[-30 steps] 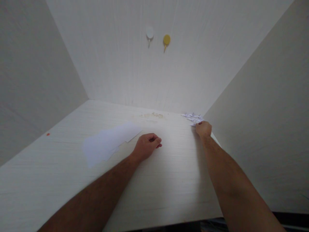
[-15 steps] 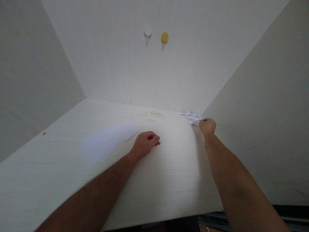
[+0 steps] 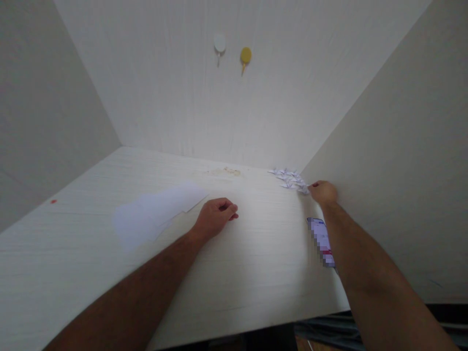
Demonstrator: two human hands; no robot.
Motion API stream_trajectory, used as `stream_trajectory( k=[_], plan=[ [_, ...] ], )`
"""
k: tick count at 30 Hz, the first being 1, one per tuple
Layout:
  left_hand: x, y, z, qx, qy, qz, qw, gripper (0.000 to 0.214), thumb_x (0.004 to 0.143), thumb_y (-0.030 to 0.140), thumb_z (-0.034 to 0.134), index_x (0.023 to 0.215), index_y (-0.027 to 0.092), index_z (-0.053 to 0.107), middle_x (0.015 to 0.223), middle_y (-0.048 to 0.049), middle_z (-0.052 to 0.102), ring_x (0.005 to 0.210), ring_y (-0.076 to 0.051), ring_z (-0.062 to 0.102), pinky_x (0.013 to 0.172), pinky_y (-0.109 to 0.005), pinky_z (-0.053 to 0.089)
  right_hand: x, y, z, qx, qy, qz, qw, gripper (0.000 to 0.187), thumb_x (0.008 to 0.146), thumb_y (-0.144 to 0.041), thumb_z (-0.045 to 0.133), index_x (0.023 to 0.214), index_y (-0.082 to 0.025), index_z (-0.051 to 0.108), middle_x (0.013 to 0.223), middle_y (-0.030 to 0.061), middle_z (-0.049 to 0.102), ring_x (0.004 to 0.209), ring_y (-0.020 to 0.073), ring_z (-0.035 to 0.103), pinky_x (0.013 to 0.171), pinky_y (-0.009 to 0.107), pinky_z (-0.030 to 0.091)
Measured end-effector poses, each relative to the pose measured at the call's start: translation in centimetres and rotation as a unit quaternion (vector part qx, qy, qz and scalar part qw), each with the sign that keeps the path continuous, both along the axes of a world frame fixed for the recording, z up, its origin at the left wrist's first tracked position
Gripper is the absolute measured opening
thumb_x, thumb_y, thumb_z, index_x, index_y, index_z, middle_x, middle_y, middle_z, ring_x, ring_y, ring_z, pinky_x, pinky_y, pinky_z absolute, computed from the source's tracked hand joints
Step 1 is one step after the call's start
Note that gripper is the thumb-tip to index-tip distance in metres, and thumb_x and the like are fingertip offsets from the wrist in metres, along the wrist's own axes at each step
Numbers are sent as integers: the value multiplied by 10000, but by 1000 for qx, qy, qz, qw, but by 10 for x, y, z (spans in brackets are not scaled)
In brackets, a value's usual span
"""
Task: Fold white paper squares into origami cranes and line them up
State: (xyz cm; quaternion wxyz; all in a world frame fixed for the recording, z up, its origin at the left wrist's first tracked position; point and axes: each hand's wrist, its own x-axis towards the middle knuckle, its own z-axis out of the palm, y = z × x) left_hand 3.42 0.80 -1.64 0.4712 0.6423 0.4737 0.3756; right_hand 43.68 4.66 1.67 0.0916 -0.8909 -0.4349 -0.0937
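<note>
Several small folded white paper cranes (image 3: 287, 179) stand grouped at the far right of the white table, close to the corner. My right hand (image 3: 324, 192) is at the near right end of this group, thumb and forefinger pinched on the tip of one paper crane (image 3: 302, 188). My left hand (image 3: 215, 216) rests on the middle of the table with its fingers curled in and the thumb against them; nothing shows in it. Just left of it lie white paper sheets (image 3: 153, 212), some overlapping.
A phone (image 3: 321, 239) with a lit screen lies beside my right forearm, partly covered by it. Walls enclose the table (image 3: 256, 273) at the back and both sides. A white hook (image 3: 220, 44) and a yellow hook (image 3: 246, 55) are on the back wall.
My right hand has drawn slightly right, off the cranes, so more of them shows. The phone beside my forearm has come into sight. My left hand keeps its curled pose.
</note>
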Motion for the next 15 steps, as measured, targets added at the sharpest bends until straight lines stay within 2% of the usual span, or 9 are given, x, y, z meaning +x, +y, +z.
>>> stream_trajectory(
  k=[6,15],
  plan=[
    [0,0,2,0,3,-3,1000,233,792,383,613,730,167,674,715,-61,738,667,-181,685,632,-272,491,0,4,-5,-96,-40,-3,995,295,831,-303,561,981,-122,739,1037,209,711,1002,333,685,811,391,537],
    [0,0,0,0,11,-5,1000,244,797,400,607,751,172,680,734,-62,743,684,-185,690,649,-278,499,3,3,-13,-83,-4,-3,997,285,822,-331,599,922,-103,738,1013,222,712,995,329,688,815,371,546]
  ],
)
